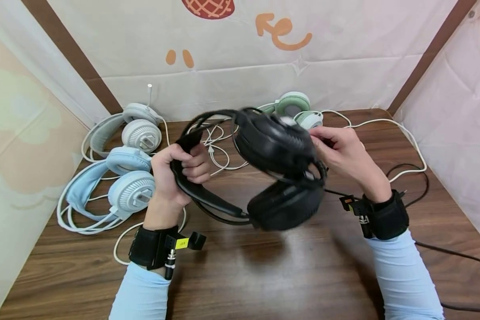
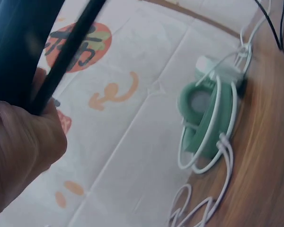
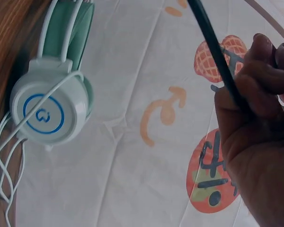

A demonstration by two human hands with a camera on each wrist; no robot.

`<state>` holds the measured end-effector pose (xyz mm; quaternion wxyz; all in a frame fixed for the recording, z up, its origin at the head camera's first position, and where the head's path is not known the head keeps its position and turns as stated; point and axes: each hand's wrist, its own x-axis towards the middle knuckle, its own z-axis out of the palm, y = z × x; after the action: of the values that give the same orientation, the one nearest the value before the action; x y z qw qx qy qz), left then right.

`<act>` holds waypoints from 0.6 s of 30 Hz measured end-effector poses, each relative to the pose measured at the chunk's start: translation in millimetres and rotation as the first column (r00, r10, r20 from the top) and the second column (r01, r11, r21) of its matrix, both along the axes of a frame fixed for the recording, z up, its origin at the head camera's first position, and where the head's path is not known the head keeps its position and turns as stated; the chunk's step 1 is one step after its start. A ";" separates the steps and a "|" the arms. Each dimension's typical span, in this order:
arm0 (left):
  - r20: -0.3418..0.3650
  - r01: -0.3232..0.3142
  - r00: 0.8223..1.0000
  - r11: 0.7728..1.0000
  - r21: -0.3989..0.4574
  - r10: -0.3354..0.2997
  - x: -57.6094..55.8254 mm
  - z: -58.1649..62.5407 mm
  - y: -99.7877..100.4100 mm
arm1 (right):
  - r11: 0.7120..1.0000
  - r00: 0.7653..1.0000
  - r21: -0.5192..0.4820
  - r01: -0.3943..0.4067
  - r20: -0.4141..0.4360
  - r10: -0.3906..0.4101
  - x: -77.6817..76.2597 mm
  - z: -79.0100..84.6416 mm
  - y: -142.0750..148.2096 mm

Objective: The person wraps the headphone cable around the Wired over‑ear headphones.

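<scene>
A black over-ear headset [image 1: 282, 146] is held up above the table, its two ear cups towards the right. My left hand [image 1: 180, 171] grips its padded headband, fingers curled around it; the left wrist view shows the same hand [image 2: 26, 146] beside a dark band. My right hand [image 1: 344, 153] is at the far right side of the upper ear cup. In the right wrist view its fingers [image 3: 262, 87] curl round a thin black stem [image 3: 217, 52]; the stem's far end is out of that view.
Light blue headphones [image 1: 130, 191] and white-grey headphones [image 1: 142, 135] lie on the left. Green headphones [image 1: 292, 104] stand at the back by the fabric wall [image 1: 240, 84], with white cables [image 1: 224, 164] tangled beside them. A black cable [image 1: 452, 253] runs along the right of the wooden table [image 1: 232, 275].
</scene>
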<state>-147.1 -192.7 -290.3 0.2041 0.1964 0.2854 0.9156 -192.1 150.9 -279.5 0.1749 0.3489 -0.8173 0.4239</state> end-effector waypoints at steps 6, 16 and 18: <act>0.191 -0.074 0.981 0.977 0.199 0.035 -2.8 -4.1 -1.9 | 0.999 0.998 0.041 0.014 0.057 -0.016 4.3 -3.4 -6.9; 0.471 -0.256 0.878 0.911 0.323 0.080 -4.8 -8.6 -5.3 | 0.976 0.997 0.216 0.037 -0.077 -0.020 16.4 -0.3 -23.8; 0.508 -0.321 0.854 0.885 0.338 0.115 -5.9 -7.8 -5.5 | 0.974 0.994 0.225 0.011 -0.113 0.015 19.9 0.7 -28.6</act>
<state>-153.0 -198.2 -298.2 0.1141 -0.0295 0.0486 0.9918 -172.2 122.3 -278.8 0.1800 0.3909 -0.8484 0.3082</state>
